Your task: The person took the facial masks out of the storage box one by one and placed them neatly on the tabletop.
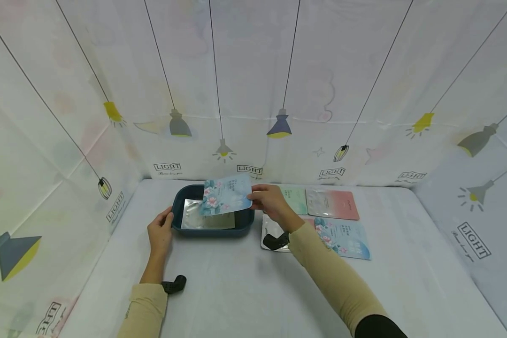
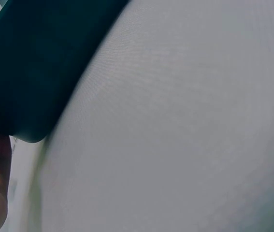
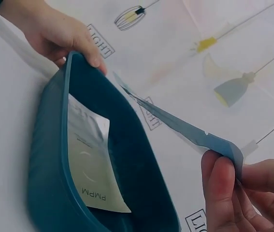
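Note:
My right hand pinches a light blue sheet mask packet with pink flowers by its right edge. That packet hangs tilted above a dark teal plastic basin. In the right wrist view the blue packet shows almost edge-on between thumb and fingers. My left hand grips the basin's left rim, and the left wrist view shows its fingers against the basin's end. Inside the basin lies a silver and pale green packet with PMPM printed on it. The blue packet partly hides it in the head view.
Right of the basin several packets lie on the white table: a green one, a red one, a blue floral one and a silver-pink one partly behind my right wrist. A lamp-printed curtain stands behind the table.

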Demonstrator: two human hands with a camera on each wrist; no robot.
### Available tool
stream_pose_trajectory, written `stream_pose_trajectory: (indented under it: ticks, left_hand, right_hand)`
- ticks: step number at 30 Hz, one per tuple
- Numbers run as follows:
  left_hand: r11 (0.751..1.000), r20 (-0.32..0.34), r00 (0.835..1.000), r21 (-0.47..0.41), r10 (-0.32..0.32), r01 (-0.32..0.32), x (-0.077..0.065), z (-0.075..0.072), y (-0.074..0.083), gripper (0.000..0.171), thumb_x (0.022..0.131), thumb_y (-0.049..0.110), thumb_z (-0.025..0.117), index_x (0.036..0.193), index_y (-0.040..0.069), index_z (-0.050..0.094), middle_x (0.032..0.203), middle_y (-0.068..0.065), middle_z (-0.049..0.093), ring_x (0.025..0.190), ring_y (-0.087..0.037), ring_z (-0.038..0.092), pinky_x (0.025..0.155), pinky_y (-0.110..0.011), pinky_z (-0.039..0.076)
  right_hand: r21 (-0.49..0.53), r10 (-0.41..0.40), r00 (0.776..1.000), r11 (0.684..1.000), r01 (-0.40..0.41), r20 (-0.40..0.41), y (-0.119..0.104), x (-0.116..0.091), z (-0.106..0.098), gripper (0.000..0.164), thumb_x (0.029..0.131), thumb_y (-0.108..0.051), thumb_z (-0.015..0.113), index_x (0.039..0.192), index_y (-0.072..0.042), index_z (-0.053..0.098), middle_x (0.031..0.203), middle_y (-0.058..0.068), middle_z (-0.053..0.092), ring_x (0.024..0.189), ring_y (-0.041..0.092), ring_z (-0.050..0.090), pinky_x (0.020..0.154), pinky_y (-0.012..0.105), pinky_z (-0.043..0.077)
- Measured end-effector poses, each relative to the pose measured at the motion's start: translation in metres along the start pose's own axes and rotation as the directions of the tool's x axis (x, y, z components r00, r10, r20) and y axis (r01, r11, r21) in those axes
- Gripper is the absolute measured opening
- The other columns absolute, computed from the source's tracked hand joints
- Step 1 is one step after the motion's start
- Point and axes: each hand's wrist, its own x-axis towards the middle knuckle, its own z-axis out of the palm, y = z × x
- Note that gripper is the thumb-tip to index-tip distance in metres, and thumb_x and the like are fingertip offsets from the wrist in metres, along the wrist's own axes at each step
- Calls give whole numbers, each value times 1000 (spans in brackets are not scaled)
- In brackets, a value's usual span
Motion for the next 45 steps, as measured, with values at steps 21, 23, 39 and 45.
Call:
stream_pose_trajectory:
  ticks: [21,23,39,45]
  left_hand:
    - [999,5,999,4,32,-32,3,1,3,34,100,11,52,129,-6,58,131,-23,60,100,-2,54,77,-1,41]
    - [1000,4,1000,3,31,-31,3,1,2,34,100,11,53,128,-7,59,131,-24,61,100,-2,55,76,-1,41]
    - [1000,-1,1000,-19,24,-24,5,2,-11,34,100,11,52,129,-6,58,132,-25,59,95,6,53,74,-1,41]
    - [1000,-29,999,4,22,-22,14,3,-34,35,101,21,53,129,1,61,132,-18,62,97,6,52,76,-1,40]
  right_hand:
    - [10,-5,1000,1000,5,13,0,-36,-70,45,91,-4,65,134,0,53,124,16,61,82,16,67,72,23,58]
    - [12,-1,1000,1000,1,10,2,-40,-76,45,91,-4,64,134,0,52,125,15,60,82,16,67,72,23,58]
    - [23,16,1000,1000,-16,-10,26,-74,-121,50,92,-6,64,137,5,46,100,-1,68,78,14,68,72,25,59]
    - [39,30,999,999,-29,-35,41,-88,-135,49,92,-7,65,136,6,46,101,-3,68,81,15,68,72,24,58]
